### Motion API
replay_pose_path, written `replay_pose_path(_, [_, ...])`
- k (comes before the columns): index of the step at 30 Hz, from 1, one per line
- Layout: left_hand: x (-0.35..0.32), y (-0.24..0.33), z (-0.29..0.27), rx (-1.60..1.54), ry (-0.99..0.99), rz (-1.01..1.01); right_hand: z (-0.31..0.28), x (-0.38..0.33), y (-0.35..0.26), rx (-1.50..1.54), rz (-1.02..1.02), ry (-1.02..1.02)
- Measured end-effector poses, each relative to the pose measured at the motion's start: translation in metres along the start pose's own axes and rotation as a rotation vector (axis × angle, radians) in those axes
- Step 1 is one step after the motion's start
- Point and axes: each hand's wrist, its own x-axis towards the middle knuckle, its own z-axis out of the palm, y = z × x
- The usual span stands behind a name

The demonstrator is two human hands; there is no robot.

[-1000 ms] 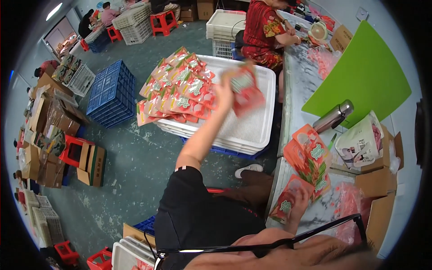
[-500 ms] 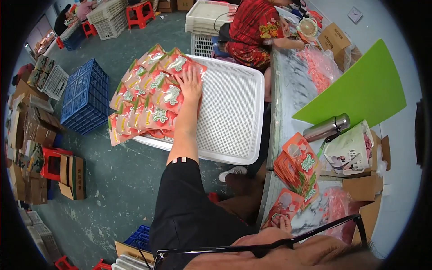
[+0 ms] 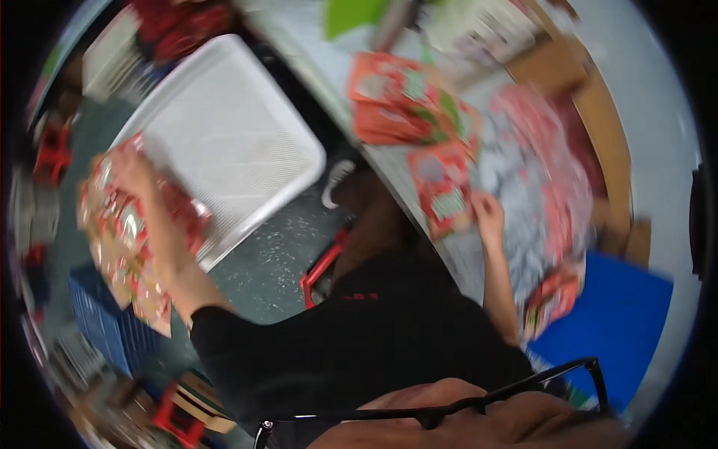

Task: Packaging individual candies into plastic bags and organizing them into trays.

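Observation:
My left hand rests on a heap of red and tan printed pouches at the left end of a white perforated tray. Motion smears its fingers, so whether they are spread or closed does not show. On the worktable, my right hand pinches the right edge of a single red pouch between thumb and fingers. Just beyond that pouch lies a stack of similar red pouches.
Pink pieces in clear plastic lie right of my right hand, near a blue board. Cardboard lines the table's far side. A blue crate and red stools stand on the floor. A person in red sits beyond the tray.
The view has swung to the right and blurred, so tray and pouch heap appear farther left. My right hand and forearm have come into fuller view beside the single pouch. My left hand stays on the heap.

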Motion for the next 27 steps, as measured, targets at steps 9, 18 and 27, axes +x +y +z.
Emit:
replay_pose_path(9, [-0.191,0.347,-0.233,-1.281,-0.113,0.75,-0.001,-0.002,0.009,-0.493,-0.057,0.256])
replay_pose_path(18, [-0.346,0.45,-0.305,-1.101,-0.436,1.237,-0.002,-0.009,0.029,-0.48,-0.167,0.142])
replay_pose_path(27, [-0.338,0.461,-0.316,-0.927,-0.516,1.367,-0.01,-0.019,0.052,-0.078,-0.243,0.218])
